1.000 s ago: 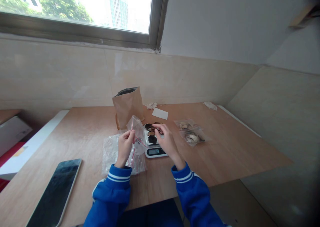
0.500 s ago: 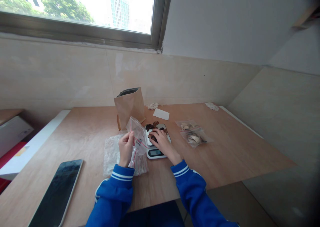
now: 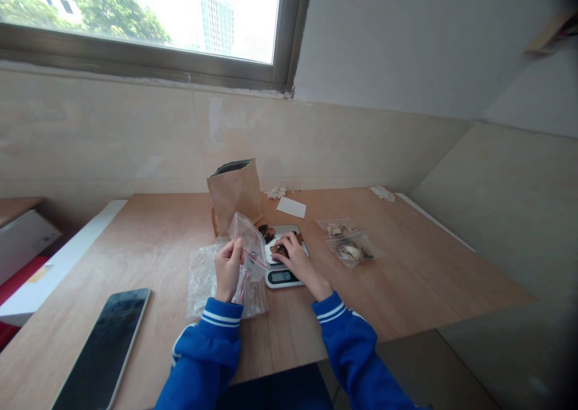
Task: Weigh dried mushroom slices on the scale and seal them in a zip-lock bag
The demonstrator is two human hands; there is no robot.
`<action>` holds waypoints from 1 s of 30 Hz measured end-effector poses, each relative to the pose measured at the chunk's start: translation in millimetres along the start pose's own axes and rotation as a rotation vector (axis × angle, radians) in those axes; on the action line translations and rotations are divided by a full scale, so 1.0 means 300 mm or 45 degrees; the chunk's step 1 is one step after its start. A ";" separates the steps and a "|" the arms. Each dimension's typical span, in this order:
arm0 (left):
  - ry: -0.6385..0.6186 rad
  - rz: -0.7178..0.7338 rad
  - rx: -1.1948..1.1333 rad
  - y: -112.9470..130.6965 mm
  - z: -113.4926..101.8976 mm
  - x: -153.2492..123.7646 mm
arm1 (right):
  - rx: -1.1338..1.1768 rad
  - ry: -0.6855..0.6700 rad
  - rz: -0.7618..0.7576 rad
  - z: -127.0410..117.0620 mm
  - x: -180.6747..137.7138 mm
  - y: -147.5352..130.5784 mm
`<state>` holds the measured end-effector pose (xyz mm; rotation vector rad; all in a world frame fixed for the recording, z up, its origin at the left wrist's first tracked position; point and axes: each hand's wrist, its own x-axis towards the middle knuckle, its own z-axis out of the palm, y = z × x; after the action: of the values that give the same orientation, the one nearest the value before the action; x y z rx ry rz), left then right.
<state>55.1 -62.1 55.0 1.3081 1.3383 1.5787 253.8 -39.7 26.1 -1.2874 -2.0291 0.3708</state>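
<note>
My left hand (image 3: 228,268) holds up a small clear zip bag (image 3: 250,245) with a red seal line, pinched at its edge above a pile of several empty clear bags (image 3: 203,276). A small digital scale (image 3: 283,270) sits just right of it, with dark dried pieces (image 3: 267,232) on its platform and its display lit. My right hand (image 3: 297,259) rests on the scale's platform with its fingers closed around some of the dark pieces.
An open brown paper bag (image 3: 235,194) stands behind the scale. Two filled clear bags (image 3: 350,245) lie to the right, a white card (image 3: 291,206) behind. A phone (image 3: 103,350) lies face up at the near left. The table's edge (image 3: 451,316) runs close on the right.
My right hand dropped from above the scale onto its platform and closed over the dark pieces. The left hand kept the zip bag raised and hardly moved.
</note>
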 end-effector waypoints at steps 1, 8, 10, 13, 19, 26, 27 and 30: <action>0.001 0.001 -0.007 -0.001 0.000 0.000 | 0.020 0.028 0.014 -0.006 -0.002 -0.003; -0.016 0.016 -0.021 -0.004 -0.001 0.000 | 0.245 0.059 0.130 -0.070 0.017 -0.083; -0.021 0.013 -0.023 -0.008 -0.001 0.000 | 0.348 0.120 0.226 -0.088 0.035 -0.122; -0.033 0.006 -0.036 -0.016 0.000 0.001 | 0.501 0.295 0.316 -0.110 0.076 -0.192; -0.040 0.031 -0.053 -0.020 0.000 -0.001 | 0.726 0.293 0.348 -0.114 0.165 -0.314; -0.033 0.013 -0.133 -0.012 0.002 -0.002 | 0.691 0.074 0.379 -0.069 0.207 -0.368; -0.024 0.007 -0.152 -0.013 0.002 -0.001 | 0.678 0.043 0.361 -0.067 0.211 -0.379; 0.025 -0.008 -0.189 -0.019 0.001 0.003 | 0.675 -0.030 0.248 -0.072 0.223 -0.401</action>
<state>54.6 -59.9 49.7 1.2000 1.2106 1.6567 169.3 -39.7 136.8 -1.1403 -1.6643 0.9460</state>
